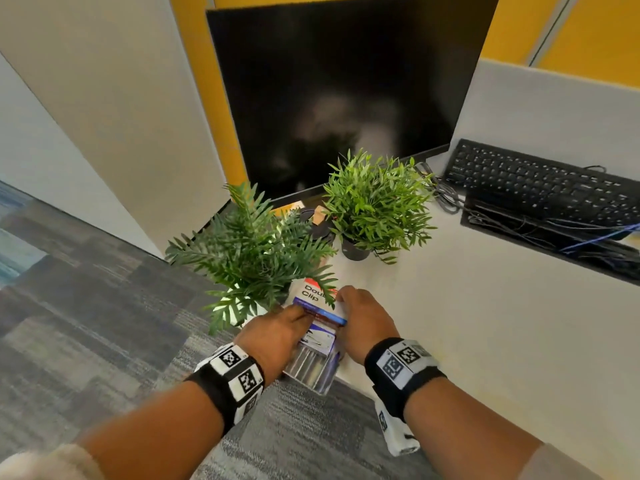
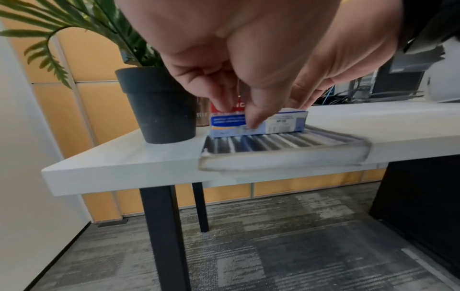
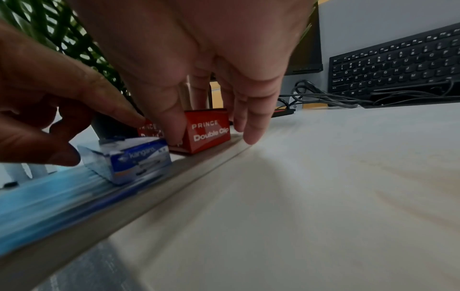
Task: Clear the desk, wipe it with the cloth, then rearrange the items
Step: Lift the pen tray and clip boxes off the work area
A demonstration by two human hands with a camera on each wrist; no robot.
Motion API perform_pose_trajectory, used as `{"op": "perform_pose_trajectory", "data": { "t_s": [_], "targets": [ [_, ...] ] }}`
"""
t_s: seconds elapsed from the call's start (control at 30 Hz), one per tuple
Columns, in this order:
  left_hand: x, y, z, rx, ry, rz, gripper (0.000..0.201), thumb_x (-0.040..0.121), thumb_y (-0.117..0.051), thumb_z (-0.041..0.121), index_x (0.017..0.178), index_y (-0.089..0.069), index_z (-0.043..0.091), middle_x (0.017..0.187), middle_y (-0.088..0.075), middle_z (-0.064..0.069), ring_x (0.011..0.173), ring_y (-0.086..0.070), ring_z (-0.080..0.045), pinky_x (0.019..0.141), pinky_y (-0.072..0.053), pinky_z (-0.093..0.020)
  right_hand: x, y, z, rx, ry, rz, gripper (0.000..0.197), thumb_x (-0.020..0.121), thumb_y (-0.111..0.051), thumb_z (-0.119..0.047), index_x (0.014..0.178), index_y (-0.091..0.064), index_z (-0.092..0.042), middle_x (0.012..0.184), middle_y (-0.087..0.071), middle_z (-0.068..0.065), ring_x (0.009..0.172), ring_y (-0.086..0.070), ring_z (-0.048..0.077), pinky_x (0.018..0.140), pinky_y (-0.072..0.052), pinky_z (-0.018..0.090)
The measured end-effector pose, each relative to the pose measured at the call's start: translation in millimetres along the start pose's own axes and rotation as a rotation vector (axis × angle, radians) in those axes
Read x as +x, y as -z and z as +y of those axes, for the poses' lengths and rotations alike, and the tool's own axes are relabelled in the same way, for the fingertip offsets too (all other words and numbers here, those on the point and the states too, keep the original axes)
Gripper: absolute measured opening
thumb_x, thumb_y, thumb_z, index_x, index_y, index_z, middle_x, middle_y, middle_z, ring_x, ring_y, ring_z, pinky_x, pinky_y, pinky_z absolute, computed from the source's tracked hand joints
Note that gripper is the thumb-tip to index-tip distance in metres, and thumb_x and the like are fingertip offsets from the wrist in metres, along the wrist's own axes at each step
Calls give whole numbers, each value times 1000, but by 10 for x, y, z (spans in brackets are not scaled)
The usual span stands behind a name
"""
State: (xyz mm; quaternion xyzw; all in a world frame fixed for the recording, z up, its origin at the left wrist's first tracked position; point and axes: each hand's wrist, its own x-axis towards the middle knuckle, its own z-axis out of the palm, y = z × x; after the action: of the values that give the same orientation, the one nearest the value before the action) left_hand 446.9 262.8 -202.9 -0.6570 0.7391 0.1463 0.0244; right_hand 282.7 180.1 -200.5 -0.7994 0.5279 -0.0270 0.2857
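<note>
- Fern-like potted plant [image 1: 249, 251] in a black pot stands at the desk's left front corner, just beside the stack that both hands work on; its fronds overhang the boxes.
- Left hand [image 1: 277, 336] reaches in from the left; in the left wrist view its fingers [image 2: 251, 118] are curled down and pinch the blue-and-white staple box [image 2: 259, 124], thumb on the near face, the other fingers behind.
- Staple box sits on top of a flat clear pen case [image 1: 311, 367], whose long axis runs away from the person and whose near end overhangs the white desk [image 1: 485, 323] edge.
- Red "Double Clip" boxes [image 3: 209, 132] stand on the far part of the same case, directly beyond the staple box; there seem to be two, side by side.
- Right hand [image 1: 367, 323] comes in from the right, fingers lowered and loosely spread; one fingertip [image 3: 174, 135] touches the near red box, another rests at the case's right edge. Whether it truly grips the box cannot be told.
- Judgement: both hands are equally near; the stack lies straight ahead between them, so lifting case and boxes together looks the likely next move.
- Second potted plant [image 1: 375, 206], monitor [image 1: 332, 91] and keyboard [image 1: 540, 185] stand further back and right.
</note>
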Motion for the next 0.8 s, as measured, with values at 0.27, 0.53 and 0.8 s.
{"op": "perform_pose_trajectory", "data": {
  "t_s": [0.27,0.53,0.8],
  "targets": [
    [-83,69,646,-71,-62,65,32,84,-43,36,105,-63,22,92,-64,1,77,-67,-22,59,-57,-34,-402,204,173,161,-26,111,33,84,-60,-15,117,-59,-21,116,-60,3,105,-59,22,91,-50,35],
    [389,398,1649,-43,-171,39,44,90,-49,30,133,-49,17,122,-54,-6,112,-57,-25,88,-49,-38,-1057,639,758,295,-176,224,34,90,-58,-15,124,-59,-15,115,-65,2,103,-60,17,89,-47,26],
    [590,387,2857,-42,-360,-30,48,90,-50,34,136,-44,20,125,-53,-3,111,-55,-23,90,-49,-37,-1817,1085,1674,379,-347,389,37,91,-60,-19,128,-57,-18,114,-64,-1,92,-53,6,88,-47,23]
  ]
}}
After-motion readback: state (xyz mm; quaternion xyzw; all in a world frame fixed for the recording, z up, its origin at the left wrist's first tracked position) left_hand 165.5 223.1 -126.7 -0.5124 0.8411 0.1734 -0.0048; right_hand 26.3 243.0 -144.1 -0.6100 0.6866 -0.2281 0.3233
